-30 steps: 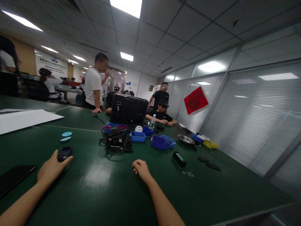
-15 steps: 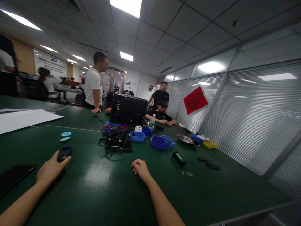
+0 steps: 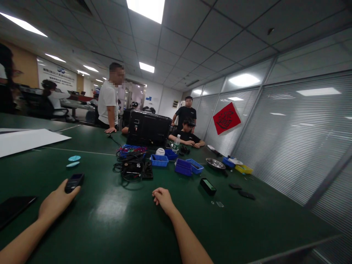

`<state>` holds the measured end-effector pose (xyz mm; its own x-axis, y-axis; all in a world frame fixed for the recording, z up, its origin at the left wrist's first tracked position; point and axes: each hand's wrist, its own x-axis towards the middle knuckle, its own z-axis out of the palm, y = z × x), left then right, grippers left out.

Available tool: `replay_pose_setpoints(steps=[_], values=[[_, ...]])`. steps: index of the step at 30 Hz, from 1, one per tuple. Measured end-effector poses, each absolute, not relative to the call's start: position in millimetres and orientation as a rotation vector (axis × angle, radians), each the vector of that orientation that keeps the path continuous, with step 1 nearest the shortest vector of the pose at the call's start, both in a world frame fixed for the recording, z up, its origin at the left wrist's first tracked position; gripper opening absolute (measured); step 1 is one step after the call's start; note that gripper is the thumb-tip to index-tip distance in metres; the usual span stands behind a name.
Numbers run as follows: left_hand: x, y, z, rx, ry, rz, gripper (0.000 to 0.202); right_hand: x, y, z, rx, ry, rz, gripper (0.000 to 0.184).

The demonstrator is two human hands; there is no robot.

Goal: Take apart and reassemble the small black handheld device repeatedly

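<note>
Left hand [image 3: 55,201]: grasping the dark handheld device [image 3: 74,182], with the thumb along its near right side.
Dark handheld device: at the left of the green table [image 3: 115,238], its far end showing beyond the fingers.
Right hand [image 3: 164,201]: near the middle of the table, fingers loosely curled; I cannot tell whether anything lies inside them.
Light-blue pieces [image 3: 74,158]: two, just beyond the device on its far side.
Black flat panel [image 3: 17,209]: near left, beside the left forearm.
Black box [image 3: 208,186]: right of the right hand and farther off, its top greenish.
Black electronic unit [image 3: 132,168]: far from both hands, among cables, left of the blue trays [image 3: 159,161].
</note>
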<state>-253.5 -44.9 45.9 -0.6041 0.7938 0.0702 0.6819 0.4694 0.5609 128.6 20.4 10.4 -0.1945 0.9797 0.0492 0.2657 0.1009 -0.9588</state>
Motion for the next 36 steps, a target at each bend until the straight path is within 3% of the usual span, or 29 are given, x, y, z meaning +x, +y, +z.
replay_pose_setpoints(steps=[10,36], values=[[-210.3,-55.6,55.4,1.407,2.347,0.758,0.075,127.9,20.4,12.4,-1.258,-1.584,1.163,0.011],[-68.1,-50.9,15.3,1.957,1.975,0.834,0.066,127.7,25.7,5.9,-1.258,-1.610,1.146,0.012]])
